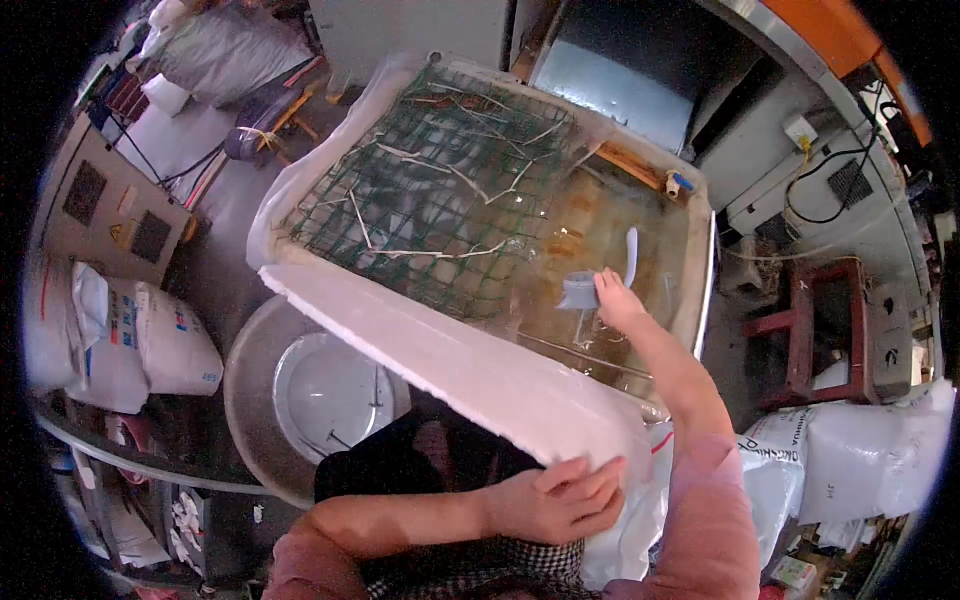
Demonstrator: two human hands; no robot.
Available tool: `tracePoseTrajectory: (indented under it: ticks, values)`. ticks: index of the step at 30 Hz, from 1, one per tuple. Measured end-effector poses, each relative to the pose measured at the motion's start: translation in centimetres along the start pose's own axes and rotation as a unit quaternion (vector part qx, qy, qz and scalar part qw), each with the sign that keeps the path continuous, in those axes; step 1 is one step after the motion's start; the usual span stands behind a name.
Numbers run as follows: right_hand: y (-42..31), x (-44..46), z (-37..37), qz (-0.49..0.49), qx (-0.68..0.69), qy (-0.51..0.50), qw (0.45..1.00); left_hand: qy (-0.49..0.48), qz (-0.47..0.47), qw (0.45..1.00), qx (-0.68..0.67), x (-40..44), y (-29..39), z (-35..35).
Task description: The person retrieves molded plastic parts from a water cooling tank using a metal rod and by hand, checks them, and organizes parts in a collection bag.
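Observation:
My right hand (616, 298) is closed on a grey-white plastic piece (579, 291) with a curved upper end, held over the brown, watery part of a large tank (707, 260). Green netting (420, 190) with pale strips lies across the tank's left part. Near my body, my left hand (562, 502) has its fingers curled together beside the white foam board (440, 345) along the tank's near edge. Whether anything is inside those fingers is hidden.
A grey round tub (245, 375) with a white basin (325, 395) inside stands at lower left. White sacks (175, 340) lie at far left, more sacks (870, 460) at lower right. A dark red stand (803, 335) is at right, a blue-handled valve (678, 183) at the tank's back right.

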State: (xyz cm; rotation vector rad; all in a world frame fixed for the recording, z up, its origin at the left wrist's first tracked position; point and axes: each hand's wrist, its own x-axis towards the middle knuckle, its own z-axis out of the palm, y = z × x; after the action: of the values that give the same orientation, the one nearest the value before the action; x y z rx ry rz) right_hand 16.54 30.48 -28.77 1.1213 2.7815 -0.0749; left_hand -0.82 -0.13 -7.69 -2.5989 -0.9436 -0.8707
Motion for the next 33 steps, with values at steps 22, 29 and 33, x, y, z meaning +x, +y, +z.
tracePoseTrajectory:
  ticks: [22, 29, 33]
  values:
    - [-3.4, -8.8, -21.7, 0.157, 0.816, 0.280, 0.481, 0.023, -0.145, 0.989, 0.015, 12.9, -7.0, -4.8]
    - [-3.8, -12.4, -24.8, 0.082, 0.802, 0.296, 0.512, -0.072, -0.020, 0.993, 0.097, 19.5, -10.9, 1.0]
    - [-2.4, -13.2, -25.1, 0.111, 0.765, 0.329, 0.542, 0.018, -0.095, 0.990, 0.098, 21.3, -7.9, 2.1]
